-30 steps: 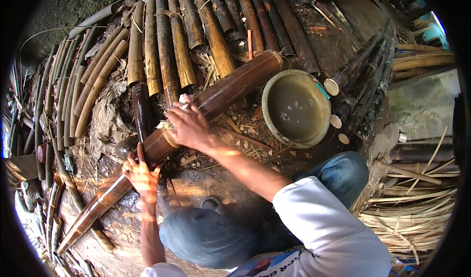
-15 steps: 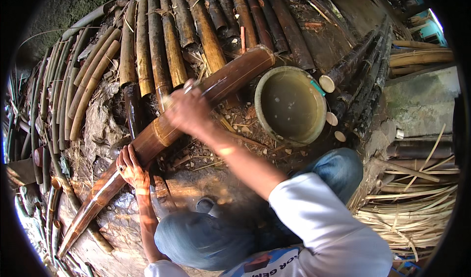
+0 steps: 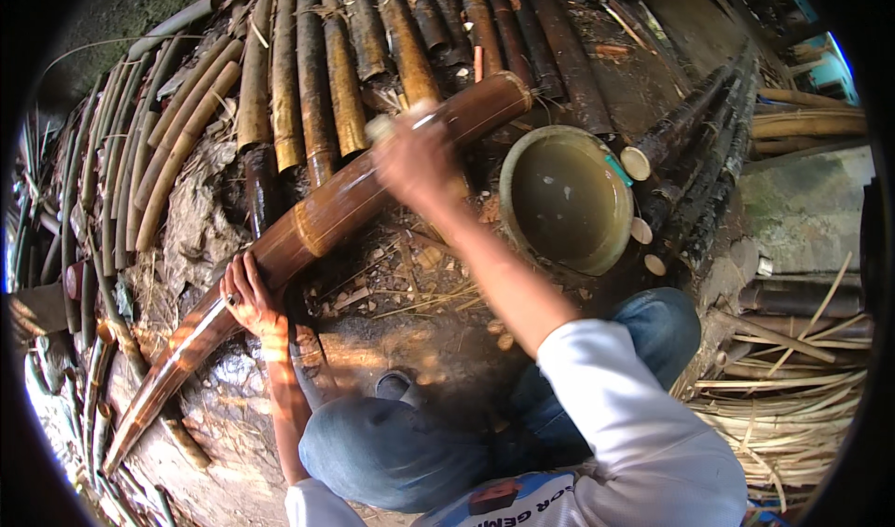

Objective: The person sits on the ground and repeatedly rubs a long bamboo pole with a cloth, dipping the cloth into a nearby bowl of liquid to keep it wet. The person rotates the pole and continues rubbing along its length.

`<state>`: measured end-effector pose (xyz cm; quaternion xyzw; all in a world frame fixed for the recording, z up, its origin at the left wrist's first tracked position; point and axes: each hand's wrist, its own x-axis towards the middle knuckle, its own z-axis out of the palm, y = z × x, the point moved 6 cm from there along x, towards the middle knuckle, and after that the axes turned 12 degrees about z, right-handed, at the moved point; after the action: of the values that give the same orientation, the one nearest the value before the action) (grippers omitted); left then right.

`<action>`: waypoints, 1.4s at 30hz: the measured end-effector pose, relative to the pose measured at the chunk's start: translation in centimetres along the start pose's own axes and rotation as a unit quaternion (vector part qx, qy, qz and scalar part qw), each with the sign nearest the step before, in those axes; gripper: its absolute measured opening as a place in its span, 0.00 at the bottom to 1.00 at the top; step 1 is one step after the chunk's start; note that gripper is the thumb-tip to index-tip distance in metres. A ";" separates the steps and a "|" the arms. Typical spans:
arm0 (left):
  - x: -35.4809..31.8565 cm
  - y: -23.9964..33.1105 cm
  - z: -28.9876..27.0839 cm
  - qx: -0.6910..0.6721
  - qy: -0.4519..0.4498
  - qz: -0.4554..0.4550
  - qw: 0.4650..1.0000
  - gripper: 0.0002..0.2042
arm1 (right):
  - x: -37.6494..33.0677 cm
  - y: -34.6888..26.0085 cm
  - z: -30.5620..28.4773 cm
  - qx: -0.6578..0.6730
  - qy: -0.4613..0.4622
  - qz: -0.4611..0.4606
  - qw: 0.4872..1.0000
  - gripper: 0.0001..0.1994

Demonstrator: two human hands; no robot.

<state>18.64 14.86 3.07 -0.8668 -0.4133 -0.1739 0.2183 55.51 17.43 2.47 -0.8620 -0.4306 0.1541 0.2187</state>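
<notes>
A long brown bamboo pole (image 3: 317, 224) is lying slanted across the middle of the frame. Its thick cut end is sitting at the upper middle, and its thin, split end is running down to the lower left.

The left hand (image 3: 250, 296) is sitting on the lower part of the pole, at the middle left of the frame. Its fingers are curling over the top of the pole and holding it down.

The right hand (image 3: 417, 159) is resting on the upper part of the pole, just above the middle of the frame. It is blurry. Something pale is showing at its top, but I cannot tell what that is. I cannot tell if this hand is gripping or lying flat.

Just to the right of the right hand, a round green bowl (image 3: 566, 198) is sitting on the ground. It is looking muddy inside.

Behind the pole, a row of bamboo pieces (image 3: 326, 70) is lying side by side across the top of the frame. Dark bamboo sticks (image 3: 704, 168) are piling up at the right. Thin pale strips (image 3: 792, 406) are lying at the lower right.

The person's knees in blue jeans (image 3: 392, 448) are showing at the bottom. A white sleeve (image 3: 634, 424) is covering the right arm.
</notes>
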 end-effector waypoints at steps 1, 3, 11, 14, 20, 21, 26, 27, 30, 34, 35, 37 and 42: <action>0.4 0.1 -0.2 0.004 0.003 0.008 1.000 0.37 | -3.0 -3.9 3.4 0.064 -0.087 -0.074 0.991 0.29; 0.4 0.0 -0.9 -0.053 -0.033 -0.008 0.998 0.42 | -8.5 -10.3 5.4 0.000 0.063 -0.332 0.941 0.23; 0.6 -5.9 1.7 -0.203 -0.259 -0.018 0.944 0.53 | 5.2 5.4 -8.0 -0.099 0.144 -0.007 0.985 0.24; 0.2 -6.3 2.7 -0.179 -0.222 -0.006 0.958 0.50 | 5.9 3.6 -7.7 -0.238 0.254 -0.091 0.933 0.23; 0.9 -6.5 2.0 -0.157 -0.289 -0.011 0.944 0.59 | -12.5 -15.8 8.7 0.094 -0.006 -0.258 0.962 0.20; 1.1 -6.7 2.1 -0.142 -0.352 0.002 0.925 0.62 | -15.2 -17.7 8.5 0.066 0.124 -0.424 0.895 0.18; 1.5 -7.4 1.8 -0.205 -0.349 -0.024 0.914 0.54 | -5.0 -6.4 0.4 0.007 0.107 -0.215 0.971 0.13; 0.5 -7.0 1.3 -0.215 -0.308 -0.048 0.926 0.51 | -1.7 -2.7 -2.8 -0.084 0.151 -0.106 0.979 0.13; -1.1 -5.1 0.4 -0.167 -0.156 -0.007 0.973 0.55 | 3.7 2.5 -7.8 -0.196 0.207 -0.030 0.958 0.18; -2.5 -4.0 0.3 -0.148 -0.106 -0.026 0.983 0.55 | -2.4 -3.3 0.6 -0.123 -0.017 0.064 0.990 0.25; -2.5 -3.8 0.2 -0.127 -0.118 -0.026 0.984 0.55 | -5.6 -6.5 4.6 -0.045 -0.119 -0.002 0.992 0.25; -2.0 -3.5 -0.5 -0.102 -0.099 -0.016 0.990 0.54 | -11.5 -12.9 7.8 -0.012 0.027 -0.316 0.948 0.26; -1.7 -3.4 -1.1 -0.118 -0.081 -0.009 0.990 0.51 | -6.1 -5.1 4.2 0.044 -0.018 -0.208 0.977 0.21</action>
<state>14.82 15.14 3.97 -0.8937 -0.4143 -0.1530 0.0791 46.63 16.24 1.96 -0.7400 -0.5974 0.1390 0.2761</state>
